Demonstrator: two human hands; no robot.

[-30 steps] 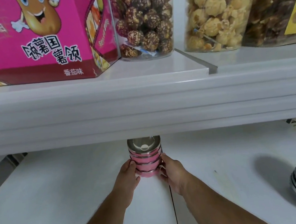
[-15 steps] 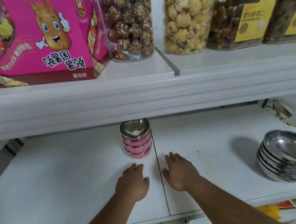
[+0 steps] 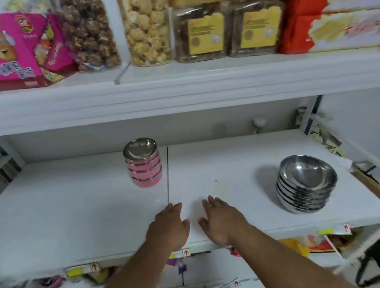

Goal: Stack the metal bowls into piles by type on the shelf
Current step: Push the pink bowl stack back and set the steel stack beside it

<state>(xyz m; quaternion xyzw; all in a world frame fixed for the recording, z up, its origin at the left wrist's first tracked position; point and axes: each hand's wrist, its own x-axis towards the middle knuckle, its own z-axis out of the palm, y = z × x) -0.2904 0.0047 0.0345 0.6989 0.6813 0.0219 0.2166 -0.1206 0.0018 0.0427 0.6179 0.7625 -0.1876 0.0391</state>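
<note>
Both hands over the near edge of the white shelf (image 3: 74, 214), side by side w/ a small gap between them. Left hand (image 3: 168, 228) and right hand (image 3: 220, 222) are palm-down, fingers loosely spread, holding nothing.

Pink bowl stack (image 3: 144, 162) sits far-centre on the shelf, just left of the seam between shelf boards, shiny metal inside of the top bowl showing. It's well apart from the hands. Plain metal bowl stack (image 3: 305, 183) is off to the right, nearer the front edge, leaning a bit.

Shelf above: pink snack box (image 3: 10, 50) at left, two clear popcorn jars (image 3: 143, 24), two brown jars w/ yellow labels (image 3: 200, 30), red packs (image 3: 334, 9) far right.
</note>
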